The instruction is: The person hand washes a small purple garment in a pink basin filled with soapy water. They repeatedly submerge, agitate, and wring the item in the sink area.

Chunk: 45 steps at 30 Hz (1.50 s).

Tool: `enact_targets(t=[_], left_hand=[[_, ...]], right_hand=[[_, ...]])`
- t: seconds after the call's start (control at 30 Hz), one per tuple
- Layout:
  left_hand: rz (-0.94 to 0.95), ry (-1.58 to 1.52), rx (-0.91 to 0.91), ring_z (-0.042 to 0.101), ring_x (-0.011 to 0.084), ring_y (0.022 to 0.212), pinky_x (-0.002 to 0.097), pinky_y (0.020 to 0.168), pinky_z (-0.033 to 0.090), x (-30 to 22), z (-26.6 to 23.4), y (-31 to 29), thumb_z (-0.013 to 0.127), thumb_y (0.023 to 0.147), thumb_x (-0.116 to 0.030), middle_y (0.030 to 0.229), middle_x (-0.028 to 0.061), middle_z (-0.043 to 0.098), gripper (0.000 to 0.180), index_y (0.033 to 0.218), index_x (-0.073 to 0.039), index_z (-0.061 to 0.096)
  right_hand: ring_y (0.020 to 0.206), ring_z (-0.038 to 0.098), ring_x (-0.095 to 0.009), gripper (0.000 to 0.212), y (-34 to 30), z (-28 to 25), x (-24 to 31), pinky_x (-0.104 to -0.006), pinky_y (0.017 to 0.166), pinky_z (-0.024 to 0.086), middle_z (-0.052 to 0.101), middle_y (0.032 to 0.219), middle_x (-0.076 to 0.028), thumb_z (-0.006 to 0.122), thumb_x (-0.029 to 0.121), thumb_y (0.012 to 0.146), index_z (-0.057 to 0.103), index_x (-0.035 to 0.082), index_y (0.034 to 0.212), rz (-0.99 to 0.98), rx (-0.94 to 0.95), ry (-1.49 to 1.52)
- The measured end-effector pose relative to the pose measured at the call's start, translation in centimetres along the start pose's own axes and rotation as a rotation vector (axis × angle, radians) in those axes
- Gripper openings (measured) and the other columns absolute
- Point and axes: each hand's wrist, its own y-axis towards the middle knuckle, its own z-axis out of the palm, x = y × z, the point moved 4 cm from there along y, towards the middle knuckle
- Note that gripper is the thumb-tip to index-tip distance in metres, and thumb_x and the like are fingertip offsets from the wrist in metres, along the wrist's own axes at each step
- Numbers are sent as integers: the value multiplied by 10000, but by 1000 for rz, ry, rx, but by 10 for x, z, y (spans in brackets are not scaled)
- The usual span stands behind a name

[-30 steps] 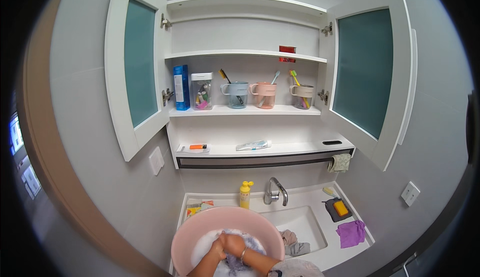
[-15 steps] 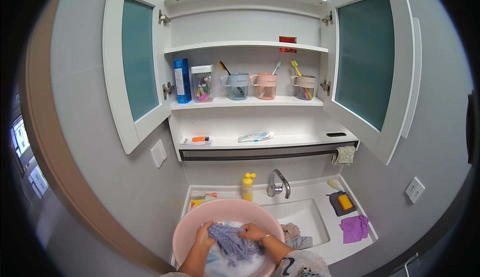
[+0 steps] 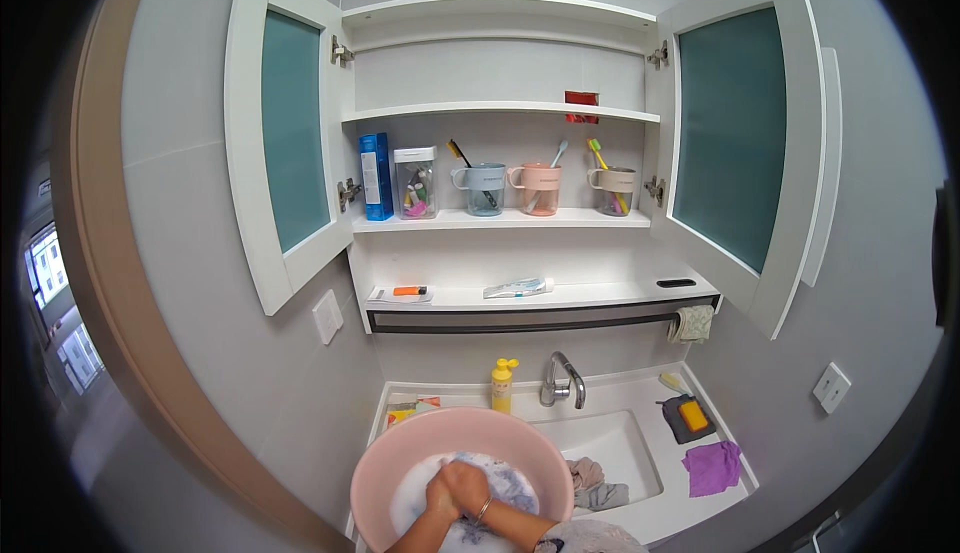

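A pink basin [image 3: 375, 483] stands at the front of the counter, holding white suds. In it lies a wet blue-grey cloth [image 3: 513, 487], partly under the foam. My left hand [image 3: 440, 498] and my right hand [image 3: 467, 485] are pressed together low over the cloth, fingers closed. Folds of the cloth show around them, while the part in their grip is mostly hidden by the hands. A bracelet circles my right wrist.
Right of the basin, a sink [image 3: 625, 438] contains bunched beige and grey cloths [image 3: 600, 491]. Behind stand a yellow bottle [image 3: 502, 389] and a faucet [image 3: 563, 381]. A purple cloth [image 3: 712, 469] and yellow soap [image 3: 692, 415] lie at right. Open cabinet doors [image 3: 745, 143] flank the shelves.
My hands, earlier apart and holding the cloth stretched up, have come together lower in the basin. The cloth has sunk into the suds. The whole view has shifted slightly.
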Motion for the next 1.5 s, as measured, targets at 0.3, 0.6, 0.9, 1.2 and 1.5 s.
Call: enact_targets(t=[0.3, 0.6, 0.9, 1.2, 1.5], left_hand=[[-189, 37, -110, 559, 185, 879, 346, 763, 459, -6, 37, -25, 534, 829, -302, 974, 40, 575, 293, 991, -60, 560], [-485, 83, 144, 586, 211, 906, 376, 791, 476, 18, 15, -9, 422, 857, -410, 1026, 67, 601, 421, 1069, -68, 548], [150, 61, 9, 590, 277, 746, 420, 678, 484, -60, -16, 11, 513, 766, -83, 776, 141, 589, 120, 867, -21, 533], [216, 151, -343, 564, 212, 727, 354, 641, 474, -26, -35, 30, 567, 824, -245, 810, 104, 560, 246, 854, -8, 504], [80, 94, -148, 544, 202, 936, 389, 829, 430, -5, -12, 22, 369, 888, -423, 1041, 97, 563, 419, 1086, -83, 513]], right_hand=[[571, 574, -335, 405, 18, -2, -45, -439, 515, 456, 600, 661, -158, 379, 341, 877, 594, 76, 660, 147, 83, -229], [581, 579, -323, 385, 27, -1, -37, -420, 519, 433, 587, 631, -156, 450, 380, 850, 596, 42, 738, 153, 129, -121], [572, 509, -121, 337, 25, -16, -95, -288, 552, 420, 579, 648, -11, 604, 390, 773, 628, 56, 734, 166, 797, 9], [874, 579, -196, 211, 6, 10, -24, -289, 791, 437, 615, 865, -125, 559, 172, 747, 604, 39, 905, 200, 415, 654], [596, 583, -306, 311, 17, 30, -25, -419, 516, 450, 606, 681, -142, 431, 330, 858, 609, 109, 729, -58, 28, -54]])
